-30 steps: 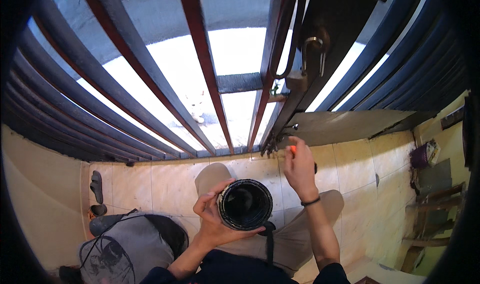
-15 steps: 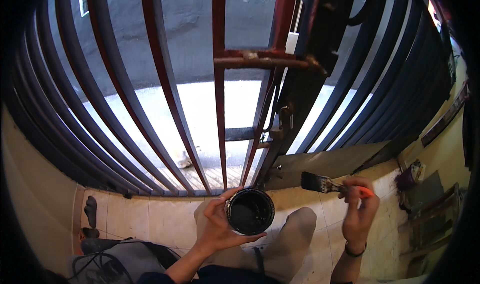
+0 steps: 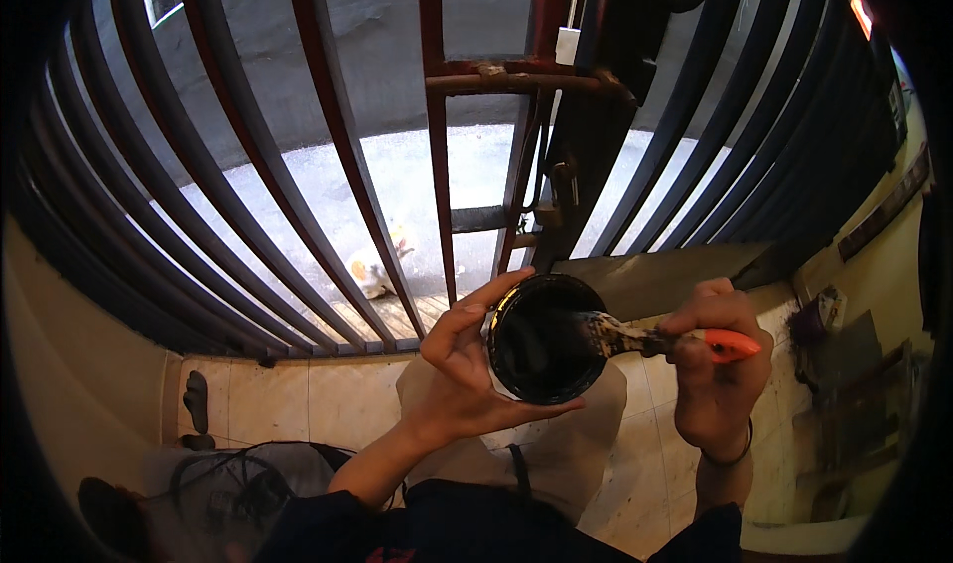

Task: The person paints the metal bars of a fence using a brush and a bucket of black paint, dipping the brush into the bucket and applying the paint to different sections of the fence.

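My left hand (image 3: 455, 372) is wrapped round the side of a round paint can (image 3: 493, 356), its fingers and thumb on opposite sides. Dark, seemingly black paint (image 3: 534, 337) shows inside, and the rim is smeared with it. In my right hand (image 3: 717, 379) a paintbrush (image 3: 633, 339) is gripped by its orange handle. Its paint-stained ferrule crosses the can's right rim, while the bristles are down inside the can and hard to make out. Both hands are above my knees, in front of a dark metal gate (image 3: 342, 116).
A rusty slide bolt (image 3: 516, 84) and a padlock (image 3: 548, 213) are on the gate. Outside lies a white-and-orange shape (image 3: 372, 270), perhaps a cat. Dark footwear (image 3: 196, 401) and a grey bag (image 3: 233, 493) are at left; a wooden piece of furniture (image 3: 859, 419) stands at right.
The brush has moved left from beside the can, and its bristles are now inside. My left hand has raised the can farther forward and right. The view has shifted slightly.
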A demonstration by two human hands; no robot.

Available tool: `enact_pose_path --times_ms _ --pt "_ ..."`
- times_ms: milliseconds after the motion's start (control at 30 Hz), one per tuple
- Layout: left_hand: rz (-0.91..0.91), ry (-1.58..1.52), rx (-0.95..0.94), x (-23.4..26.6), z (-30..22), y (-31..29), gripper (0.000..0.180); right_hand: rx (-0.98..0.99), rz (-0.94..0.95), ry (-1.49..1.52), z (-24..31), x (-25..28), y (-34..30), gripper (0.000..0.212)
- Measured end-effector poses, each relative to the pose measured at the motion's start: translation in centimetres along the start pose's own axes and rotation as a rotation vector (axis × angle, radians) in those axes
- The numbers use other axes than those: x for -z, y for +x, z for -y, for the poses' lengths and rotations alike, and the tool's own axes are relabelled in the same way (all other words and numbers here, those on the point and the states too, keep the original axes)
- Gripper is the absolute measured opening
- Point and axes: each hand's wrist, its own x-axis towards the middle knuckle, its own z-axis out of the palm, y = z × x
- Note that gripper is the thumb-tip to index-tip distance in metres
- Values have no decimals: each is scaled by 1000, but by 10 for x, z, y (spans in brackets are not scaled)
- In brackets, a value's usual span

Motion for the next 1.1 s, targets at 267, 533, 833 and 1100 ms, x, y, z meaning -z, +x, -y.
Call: enact_pose_path --times_ms 267,533,833,1100 --pt "-26 -17 -65 8 -10 0 118 177 177 -131 15 -12 10 22" --pt "-34 -53 237 13 -24 -9 112 169 232 -158 8 -29 6 23" --pt "-66 103 -17 12 -18 -7 110 147 270 -152 3 -35 4 20" --pt "-31 121 71 10 -22 -8 114 126 280 -141 -1 -33 1 20"
